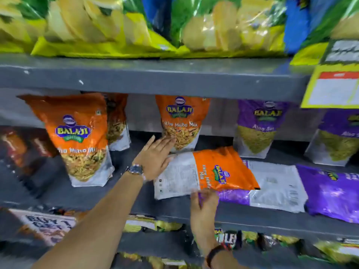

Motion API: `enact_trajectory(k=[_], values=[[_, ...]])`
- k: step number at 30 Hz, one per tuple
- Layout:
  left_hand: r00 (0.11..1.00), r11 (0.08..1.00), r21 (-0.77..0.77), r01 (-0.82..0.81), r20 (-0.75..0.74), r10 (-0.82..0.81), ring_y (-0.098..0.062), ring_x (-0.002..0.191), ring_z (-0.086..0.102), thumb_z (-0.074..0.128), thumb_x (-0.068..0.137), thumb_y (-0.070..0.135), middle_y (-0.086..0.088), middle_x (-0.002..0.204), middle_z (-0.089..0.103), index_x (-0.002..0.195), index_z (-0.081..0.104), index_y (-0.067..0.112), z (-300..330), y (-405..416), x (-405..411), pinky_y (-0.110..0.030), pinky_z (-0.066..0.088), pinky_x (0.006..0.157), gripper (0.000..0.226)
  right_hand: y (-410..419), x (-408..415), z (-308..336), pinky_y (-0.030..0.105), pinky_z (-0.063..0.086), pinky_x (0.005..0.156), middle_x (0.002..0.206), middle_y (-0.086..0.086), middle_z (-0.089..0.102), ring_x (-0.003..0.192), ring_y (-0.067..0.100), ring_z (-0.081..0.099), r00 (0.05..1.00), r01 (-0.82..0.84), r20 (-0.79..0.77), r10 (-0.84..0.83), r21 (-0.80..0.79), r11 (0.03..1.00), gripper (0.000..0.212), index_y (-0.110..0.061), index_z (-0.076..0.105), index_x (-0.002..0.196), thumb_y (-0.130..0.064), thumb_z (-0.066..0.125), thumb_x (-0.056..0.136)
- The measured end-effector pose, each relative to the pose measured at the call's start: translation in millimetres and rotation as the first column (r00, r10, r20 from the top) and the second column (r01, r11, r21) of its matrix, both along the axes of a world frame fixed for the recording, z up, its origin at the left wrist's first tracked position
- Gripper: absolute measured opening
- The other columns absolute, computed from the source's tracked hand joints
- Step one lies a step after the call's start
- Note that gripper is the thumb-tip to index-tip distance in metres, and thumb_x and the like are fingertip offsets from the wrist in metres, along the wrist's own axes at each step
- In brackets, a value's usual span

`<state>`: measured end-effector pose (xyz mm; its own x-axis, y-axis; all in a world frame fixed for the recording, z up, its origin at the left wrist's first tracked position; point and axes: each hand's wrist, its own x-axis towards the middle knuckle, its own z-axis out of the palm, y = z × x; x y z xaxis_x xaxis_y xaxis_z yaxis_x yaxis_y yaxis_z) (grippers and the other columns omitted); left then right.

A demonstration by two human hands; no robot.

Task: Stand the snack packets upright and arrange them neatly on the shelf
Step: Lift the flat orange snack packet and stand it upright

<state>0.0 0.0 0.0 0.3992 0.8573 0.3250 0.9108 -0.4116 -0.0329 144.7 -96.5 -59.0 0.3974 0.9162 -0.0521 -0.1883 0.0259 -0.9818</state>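
Observation:
An orange snack packet (219, 171) lies flat on the grey shelf (97, 193), on top of a purple packet (275, 189) that also lies flat. My left hand (155, 158), with a watch on the wrist, rests flat with fingers spread against the orange packet's white bottom end. My right hand (204, 204) touches the packet's front edge from below; its fingers are blurred. Upright orange packets stand at the left (77, 136) and at the back middle (180, 121). Upright purple packets stand at the back right (258, 127).
Another purple packet (334, 191) lies flat at the far right. Yellow-green chip bags (116, 26) fill the shelf above. A yellow price tag (334, 88) hangs at the upper right. Dark packets (17, 146) sit at the far left; more snacks fill the shelf below.

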Motion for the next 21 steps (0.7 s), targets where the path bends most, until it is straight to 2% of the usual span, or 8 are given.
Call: enact_trajectory(k=[3,5,7,9,12,15,18,21], values=[[0.983,0.929,-0.367,-0.055,0.142,0.115,-0.023,0.138,0.023,0.031,0.093,0.039,-0.009,0.149,0.032,0.141,0.017,0.018,-17.6,33.0,-6.6,-0.039,0.000,0.116,0.055,15.0,-20.0,-5.2,0.021,0.044,0.087,0.107,0.016,0.055,0.098,0.024,0.051,0.975,0.014,-0.217,-0.052,-0.173,0.985,0.019,-0.004,0.049,0.103,-0.008,0.057,0.086],[0.970,0.825,-0.562,-0.056,0.166,0.179,-0.029,0.132,0.034,0.030,0.092,0.046,-0.014,0.145,0.038,0.141,0.014,0.023,-22.3,50.7,-2.0,-0.041,0.010,0.115,0.057,22.5,-27.2,-6.6,0.037,0.037,0.102,0.114,0.010,0.053,0.113,0.028,0.050,0.949,-0.094,-0.316,0.001,-0.277,0.956,0.033,-0.008,0.044,0.116,-0.017,0.057,0.087],[0.944,0.708,-0.705,-0.035,0.209,0.254,-0.034,0.129,0.037,0.030,0.091,0.048,-0.018,0.147,0.032,0.142,0.007,0.022,-25.4,59.5,5.3,-0.034,0.030,0.103,0.062,27.0,-31.7,-2.0,0.036,0.037,0.095,0.120,0.007,0.055,0.117,0.029,0.050,0.906,-0.177,-0.422,0.024,-0.329,0.928,0.041,-0.016,0.043,0.124,-0.024,0.056,0.086],[0.934,0.669,-0.743,0.009,0.246,0.260,-0.032,0.130,0.036,0.033,0.090,0.048,-0.018,0.148,0.029,0.142,0.010,0.019,-27.0,69.1,8.6,-0.029,0.040,0.089,0.063,30.9,-29.2,-0.3,0.033,0.043,0.085,0.123,0.009,0.059,0.113,0.028,0.054,0.874,-0.217,-0.486,0.034,-0.327,0.920,0.041,-0.018,0.047,0.122,-0.027,0.059,0.084],[0.914,0.625,-0.777,0.073,0.303,0.270,-0.027,0.130,0.038,0.040,0.088,0.048,-0.012,0.146,0.036,0.137,0.031,0.012,-24.5,75.6,7.6,-0.036,0.034,0.107,0.061,34.5,-24.6,-4.7,0.039,0.048,0.087,0.120,0.012,0.063,0.109,0.030,0.059,0.846,-0.270,-0.529,0.069,-0.312,0.911,0.043,-0.018,0.051,0.120,-0.024,0.064,0.080],[0.897,0.626,-0.774,0.098,0.341,0.281,-0.025,0.126,0.042,0.043,0.087,0.047,-0.011,0.141,0.042,0.131,0.041,0.008,-25.8,72.6,0.3,-0.036,0.036,0.105,0.058,34.4,-24.7,-8.9,0.042,0.052,0.088,0.121,0.011,0.063,0.106,0.030,0.061,0.859,-0.267,-0.503,0.100,-0.271,0.925,0.045,-0.020,0.049,0.122,-0.016,0.064,0.080],[0.820,0.657,-0.734,0.170,0.476,0.319,-0.023,0.101,0.056,0.047,0.087,0.043,-0.012,0.115,0.059,0.117,0.053,0.007,-27.9,59.6,-9.8,-0.028,0.043,0.074,0.047,32.1,-22.9,-6.6,0.031,0.059,0.068,0.119,0.009,0.064,0.102,0.027,0.063,0.891,-0.232,-0.439,0.118,-0.217,0.948,0.044,-0.020,0.050,0.119,-0.010,0.065,0.079],[0.720,0.691,-0.674,0.261,0.613,0.326,-0.003,0.062,0.053,0.051,0.086,0.037,0.005,0.076,0.058,0.085,0.060,0.025,-31.6,46.0,-24.8,-0.013,0.037,0.049,0.015,30.8,-16.4,-3.6,0.038,0.059,0.075,0.118,0.007,0.064,0.103,0.024,0.063,0.948,-0.215,-0.266,0.176,-0.124,0.969,0.048,-0.018,0.049,0.119,-0.008,0.067,0.076]])
